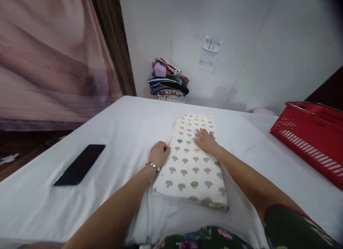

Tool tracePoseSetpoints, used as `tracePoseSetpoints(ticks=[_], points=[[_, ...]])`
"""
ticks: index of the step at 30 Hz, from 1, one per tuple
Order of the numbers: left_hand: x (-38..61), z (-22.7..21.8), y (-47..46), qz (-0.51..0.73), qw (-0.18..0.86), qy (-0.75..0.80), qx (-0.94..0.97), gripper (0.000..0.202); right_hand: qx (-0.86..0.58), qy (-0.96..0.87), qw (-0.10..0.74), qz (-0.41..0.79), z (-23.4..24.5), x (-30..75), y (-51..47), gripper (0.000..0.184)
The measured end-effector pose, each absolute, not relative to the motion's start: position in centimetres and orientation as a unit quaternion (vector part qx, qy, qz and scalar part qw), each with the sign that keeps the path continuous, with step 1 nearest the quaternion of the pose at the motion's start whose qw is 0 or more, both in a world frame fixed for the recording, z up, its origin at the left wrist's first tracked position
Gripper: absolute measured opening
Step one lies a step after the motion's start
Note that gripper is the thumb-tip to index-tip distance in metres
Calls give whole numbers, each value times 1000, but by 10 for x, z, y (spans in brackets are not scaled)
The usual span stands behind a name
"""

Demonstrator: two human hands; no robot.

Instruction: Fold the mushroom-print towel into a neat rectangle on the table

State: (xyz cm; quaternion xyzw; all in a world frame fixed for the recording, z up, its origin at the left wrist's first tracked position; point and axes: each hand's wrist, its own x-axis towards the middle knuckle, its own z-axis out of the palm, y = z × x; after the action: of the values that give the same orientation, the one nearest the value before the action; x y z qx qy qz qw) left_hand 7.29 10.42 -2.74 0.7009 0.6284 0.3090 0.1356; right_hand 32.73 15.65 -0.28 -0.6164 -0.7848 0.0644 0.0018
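A white cloth with a mushroom print (184, 170), folded into a long strip several layers thick, lies on the white-covered table in front of me. My left hand (159, 154), with a silver bracelet at the wrist, is at the cloth's left edge. Its fingers are curled in against that edge, and the fingertips are partly hidden. Flat on top of the cloth, towards its far right side, rests my right hand (206, 141) with its fingers spread.
On the left of the table (120, 127) lies a black phone (80, 165). A red plastic basket (311, 138) stands at the right. Folded clothes (168, 79) are stacked against the far wall, beside paper notes (211, 45). A pink curtain (53, 55) hangs at the left.
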Motion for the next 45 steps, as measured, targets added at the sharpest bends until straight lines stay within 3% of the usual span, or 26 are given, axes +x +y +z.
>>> tracePoseSetpoints(ticks=[9,12,16,22,30,37,45], points=[[74,-21,102,300,139,634,699,16,-564,-813,43,135,12,330,98,70],[72,-20,100,303,145,632,699,17,-526,-830,88,162,20,334,72,66],[70,-24,99,327,168,607,705,19,-437,-871,67,214,18,346,28,58],[57,-18,90,289,159,534,779,30,-370,-902,130,181,10,385,-15,47],[15,1,44,168,121,415,886,42,-326,-933,133,81,-22,416,-27,65],[13,9,31,148,94,349,921,47,-282,-949,140,17,-27,412,0,63],[10,19,22,121,174,385,898,46,-280,-938,197,52,-28,415,6,50]])
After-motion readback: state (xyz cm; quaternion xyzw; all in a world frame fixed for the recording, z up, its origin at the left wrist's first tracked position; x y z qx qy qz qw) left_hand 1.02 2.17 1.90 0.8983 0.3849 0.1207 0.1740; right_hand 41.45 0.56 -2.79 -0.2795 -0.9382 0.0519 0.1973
